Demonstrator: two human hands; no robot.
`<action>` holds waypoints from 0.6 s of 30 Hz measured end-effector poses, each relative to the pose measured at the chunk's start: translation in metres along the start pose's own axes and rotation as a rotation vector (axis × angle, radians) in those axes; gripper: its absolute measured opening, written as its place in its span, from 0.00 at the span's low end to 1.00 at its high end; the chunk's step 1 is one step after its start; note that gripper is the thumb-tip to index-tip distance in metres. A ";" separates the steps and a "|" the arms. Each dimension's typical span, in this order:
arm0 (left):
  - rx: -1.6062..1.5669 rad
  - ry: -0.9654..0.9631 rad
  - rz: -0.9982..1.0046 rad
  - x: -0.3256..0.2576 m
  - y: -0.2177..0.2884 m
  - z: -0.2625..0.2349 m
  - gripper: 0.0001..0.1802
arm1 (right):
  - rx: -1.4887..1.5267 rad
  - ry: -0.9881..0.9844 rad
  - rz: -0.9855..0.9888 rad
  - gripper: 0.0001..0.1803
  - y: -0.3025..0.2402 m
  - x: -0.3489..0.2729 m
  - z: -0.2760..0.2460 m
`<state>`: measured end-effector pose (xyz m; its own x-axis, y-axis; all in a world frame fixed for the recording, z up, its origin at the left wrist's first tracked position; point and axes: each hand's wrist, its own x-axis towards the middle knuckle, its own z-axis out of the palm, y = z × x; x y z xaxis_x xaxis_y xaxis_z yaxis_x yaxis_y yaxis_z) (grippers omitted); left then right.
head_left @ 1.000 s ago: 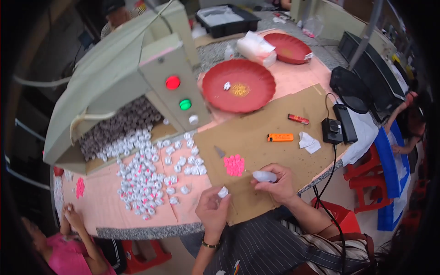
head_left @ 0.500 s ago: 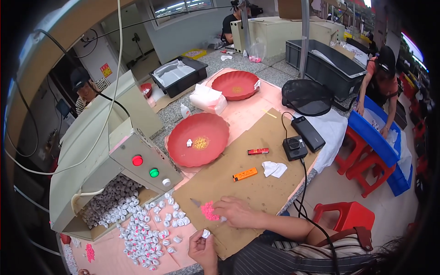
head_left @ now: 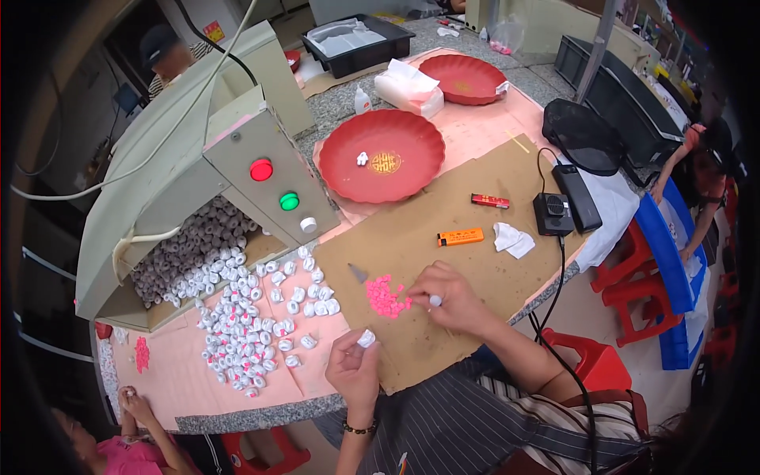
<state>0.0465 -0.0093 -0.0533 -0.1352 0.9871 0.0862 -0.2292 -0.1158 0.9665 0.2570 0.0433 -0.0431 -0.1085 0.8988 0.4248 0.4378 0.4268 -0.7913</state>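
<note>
My left hand (head_left: 354, 369) pinches a small white rounded piece (head_left: 366, 339) between thumb and fingertips, at the near edge of the brown cardboard (head_left: 451, 277). Just right of a loose heap of small pink pieces (head_left: 383, 294), my right hand (head_left: 453, 299) is closed. A whitish rounded end of a small object (head_left: 435, 301) shows between its fingers; the rest of that object is hidden. Behind the pink heap lies a grey pointed tip (head_left: 358, 273). Many white rounded pieces (head_left: 237, 332), some with pink spots, are spread left of the cardboard.
A grey machine (head_left: 261, 142) with red and green buttons stands left, more white pieces in its opening. Red scalloped trays (head_left: 340, 170), an orange box (head_left: 460, 237), a crumpled tissue (head_left: 513, 240) and a black device (head_left: 552, 214) with a cable lie around. Co-workers sit left and right.
The view has shifted, bringing a co-worker in pink into sight at lower left. My right hand has drawn back from over the pink heap to its right side. The left still holds the white piece.
</note>
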 end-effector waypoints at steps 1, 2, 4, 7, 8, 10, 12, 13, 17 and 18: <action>0.048 0.017 -0.024 -0.005 0.000 -0.002 0.17 | -0.118 -0.059 -0.058 0.09 -0.007 -0.004 -0.001; 0.090 0.025 -0.031 -0.004 0.001 -0.003 0.18 | -0.247 -0.105 -0.127 0.11 -0.013 -0.002 -0.002; 0.028 0.039 -0.002 -0.005 0.001 -0.001 0.18 | -0.356 -0.206 -0.139 0.12 -0.021 -0.001 -0.003; -0.011 0.044 -0.055 -0.010 -0.006 -0.008 0.18 | -0.345 -0.224 -0.179 0.12 -0.019 -0.004 0.000; 0.157 0.103 -0.145 -0.009 0.019 0.013 0.16 | -0.350 -0.240 -0.197 0.12 -0.018 -0.005 0.001; 0.178 0.090 -0.114 -0.012 0.020 0.012 0.17 | -0.383 -0.192 -0.232 0.11 -0.015 -0.010 0.004; 0.180 0.111 -0.110 -0.014 0.017 0.009 0.17 | -0.400 -0.160 -0.257 0.11 -0.011 -0.014 0.008; 0.185 0.097 -0.110 -0.014 0.016 0.009 0.17 | -0.412 -0.143 -0.260 0.10 -0.008 -0.016 0.011; 0.202 0.145 -0.086 -0.016 0.017 0.013 0.15 | -0.405 -0.088 -0.235 0.12 -0.012 -0.017 0.007; 0.186 0.158 -0.096 -0.015 0.018 0.015 0.14 | -0.401 -0.089 -0.230 0.12 -0.011 -0.018 0.008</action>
<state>0.0589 -0.0245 -0.0332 -0.2740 0.9612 -0.0329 -0.0687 0.0145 0.9975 0.2470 0.0234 -0.0452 -0.3116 0.7978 0.5161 0.7020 0.5594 -0.4408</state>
